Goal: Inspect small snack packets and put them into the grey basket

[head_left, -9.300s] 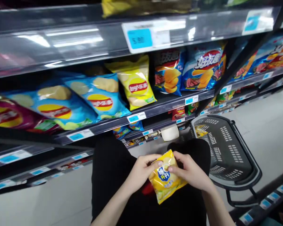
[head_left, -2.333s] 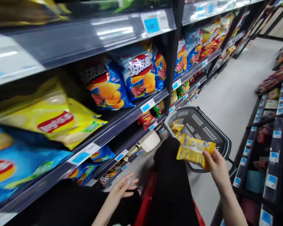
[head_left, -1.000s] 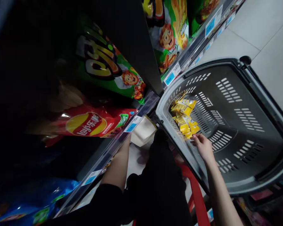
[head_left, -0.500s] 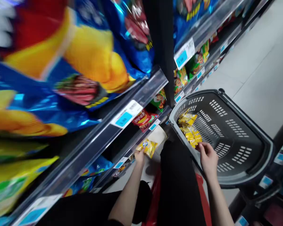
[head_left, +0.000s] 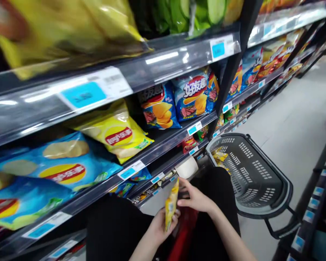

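A small yellow snack packet (head_left: pixel 171 204) is in my left hand (head_left: pixel 163 223), held upright above my lap and seen nearly edge-on. My left fingers are closed round its lower part. My right hand (head_left: pixel 194 197) is at the packet's right side, thumb and fingers curved apart, with the fingertips at or very near its upper edge. Whether they press on it is hard to tell. To the right stands a grey shopping basket (head_left: pixel 263 177) with several yellow packets (head_left: pixel 220 156) at its far left end, partly hidden by my knee.
Shelves on the left hold yellow chip bags (head_left: pixel 119 132), blue chip bags (head_left: pixel 62 163) and more bags (head_left: pixel 192 94) farther along. A shelf edge with price tags (head_left: pixel 132 170) runs close to my left knee. Pale floor (head_left: pixel 285 119) extends beyond the basket; another tagged shelf (head_left: pixel 312 203) is at right.
My right hand has left the basket and come to the packet in my left hand. The packet is now turned edge-on over my lap. The view has swung, showing more shelf.
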A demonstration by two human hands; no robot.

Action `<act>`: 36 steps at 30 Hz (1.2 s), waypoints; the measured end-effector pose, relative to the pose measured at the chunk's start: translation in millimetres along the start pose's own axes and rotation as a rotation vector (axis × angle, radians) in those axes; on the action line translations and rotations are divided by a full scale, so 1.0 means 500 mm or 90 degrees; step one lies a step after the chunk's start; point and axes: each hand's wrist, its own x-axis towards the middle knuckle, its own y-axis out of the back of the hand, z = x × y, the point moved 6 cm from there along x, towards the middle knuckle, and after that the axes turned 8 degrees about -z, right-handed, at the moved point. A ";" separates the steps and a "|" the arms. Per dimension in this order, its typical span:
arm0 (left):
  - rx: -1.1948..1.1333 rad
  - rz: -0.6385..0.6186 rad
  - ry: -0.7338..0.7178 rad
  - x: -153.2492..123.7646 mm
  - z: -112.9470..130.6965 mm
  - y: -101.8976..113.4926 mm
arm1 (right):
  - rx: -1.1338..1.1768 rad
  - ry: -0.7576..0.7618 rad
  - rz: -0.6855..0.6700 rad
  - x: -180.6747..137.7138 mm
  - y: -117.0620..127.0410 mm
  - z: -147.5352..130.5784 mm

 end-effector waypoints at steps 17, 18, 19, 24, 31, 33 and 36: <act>0.375 -0.090 -0.442 -0.125 0.091 0.033 | 0.098 -0.061 0.135 -0.008 -0.102 0.069; 0.405 -0.074 -0.453 -0.120 0.092 0.034 | 0.103 -0.057 0.137 -0.014 -0.100 0.065; 0.425 -0.057 -0.461 -0.115 0.094 0.037 | 0.109 -0.049 0.131 -0.018 -0.099 0.059; 0.478 -0.016 -0.482 -0.108 0.116 0.045 | 0.101 -0.023 0.054 -0.030 -0.095 0.042; 0.586 0.073 -0.571 -0.130 0.134 0.047 | 0.059 -0.006 0.061 -0.029 -0.087 0.054; 0.605 0.084 -0.588 -0.132 0.132 0.046 | 0.038 0.006 0.068 -0.029 -0.087 0.051; 0.627 0.092 -0.610 -0.136 0.130 0.042 | -0.011 0.023 0.083 -0.032 -0.086 0.042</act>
